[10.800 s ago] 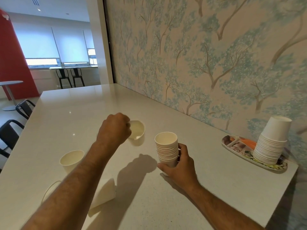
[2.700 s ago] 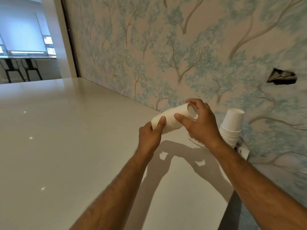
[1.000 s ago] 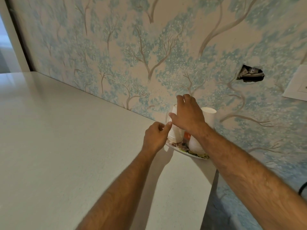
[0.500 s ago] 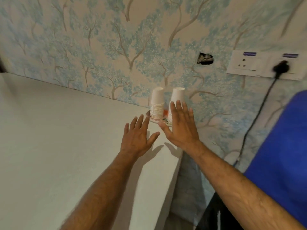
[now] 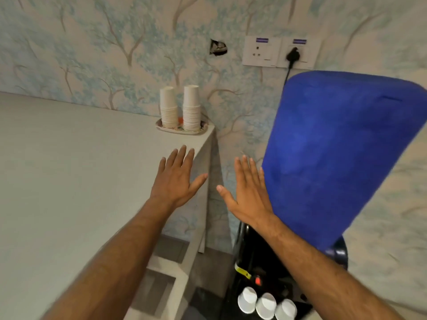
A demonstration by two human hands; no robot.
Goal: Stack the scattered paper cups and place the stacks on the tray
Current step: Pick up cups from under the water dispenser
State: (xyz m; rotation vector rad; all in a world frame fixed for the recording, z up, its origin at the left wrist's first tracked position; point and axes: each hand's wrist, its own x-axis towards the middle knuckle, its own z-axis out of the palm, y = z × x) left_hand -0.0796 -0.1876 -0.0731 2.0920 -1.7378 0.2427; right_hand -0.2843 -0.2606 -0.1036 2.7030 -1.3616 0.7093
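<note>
Two cup stacks stand on the tray, and both hands are flat and hold nothing.

The left stack point(image 5: 168, 107) and the right stack point(image 5: 191, 108) stand upside down, side by side, on the tray point(image 5: 203, 130) at the far corner of the table point(image 5: 69, 181), by the wall. The left hand point(image 5: 179, 181) is over the table edge with fingers spread straight. The right hand point(image 5: 248, 192) is past the edge, fingers straight too, in front of a big blue bottle point(image 5: 335, 153). Both hands are well apart from the cups.

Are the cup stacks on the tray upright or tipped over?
Upright: both cup stacks stand rim-down side by side on the tray.
</note>
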